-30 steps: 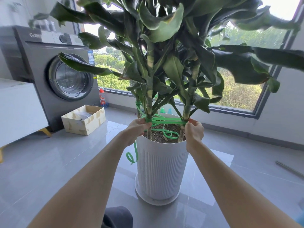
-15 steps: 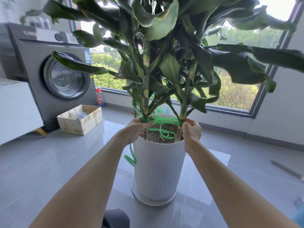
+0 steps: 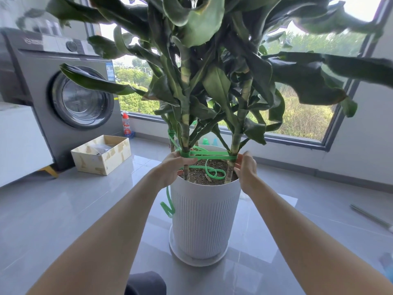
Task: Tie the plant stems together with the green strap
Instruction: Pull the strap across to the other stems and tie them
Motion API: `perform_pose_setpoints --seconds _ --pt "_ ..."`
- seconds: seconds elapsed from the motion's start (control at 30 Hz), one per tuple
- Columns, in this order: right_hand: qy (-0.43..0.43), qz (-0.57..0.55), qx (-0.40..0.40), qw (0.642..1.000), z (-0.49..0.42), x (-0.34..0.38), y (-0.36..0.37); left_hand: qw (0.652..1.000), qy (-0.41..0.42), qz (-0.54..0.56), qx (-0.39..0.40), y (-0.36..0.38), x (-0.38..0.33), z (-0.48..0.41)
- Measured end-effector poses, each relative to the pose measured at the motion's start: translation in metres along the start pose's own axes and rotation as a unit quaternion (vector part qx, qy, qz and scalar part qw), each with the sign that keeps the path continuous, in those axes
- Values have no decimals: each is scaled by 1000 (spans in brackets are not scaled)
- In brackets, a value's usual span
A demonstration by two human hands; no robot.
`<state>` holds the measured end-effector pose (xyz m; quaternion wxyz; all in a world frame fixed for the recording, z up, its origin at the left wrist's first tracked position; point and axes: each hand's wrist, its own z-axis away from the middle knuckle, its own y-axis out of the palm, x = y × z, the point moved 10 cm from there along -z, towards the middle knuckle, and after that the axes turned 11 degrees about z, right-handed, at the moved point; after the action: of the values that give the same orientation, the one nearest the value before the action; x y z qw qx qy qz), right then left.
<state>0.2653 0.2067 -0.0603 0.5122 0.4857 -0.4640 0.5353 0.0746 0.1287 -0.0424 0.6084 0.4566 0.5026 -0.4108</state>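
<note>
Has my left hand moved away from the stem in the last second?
No. The left hand still grips the green strap at the left stem, just above the rim of the white pot, as it did before.

Open soil (image 3: 200, 170) between stems (image 3: 185, 143)

Grey tile floor (image 3: 63, 209): pot saucer (image 3: 197, 261), cardboard box (image 3: 102, 158), washing machine (image 3: 70, 99), bottle (image 3: 126, 125).

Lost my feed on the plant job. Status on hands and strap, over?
Left hand grips green strap at left stem. Right hand pinches it at right stem. Strap taut between stems, tail loose beside pot. Nothing obstructing.
</note>
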Motion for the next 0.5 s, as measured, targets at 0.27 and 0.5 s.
perform_pose_setpoints --seconds 0.27,0.5 --pt "2 31 103 994 -16 -8 19 987 43 -114 -105 -45 -2 -8" --pt "-11 -1 63 998 -26 -12 22 927 -20 -345 -145 -67 32 -8"
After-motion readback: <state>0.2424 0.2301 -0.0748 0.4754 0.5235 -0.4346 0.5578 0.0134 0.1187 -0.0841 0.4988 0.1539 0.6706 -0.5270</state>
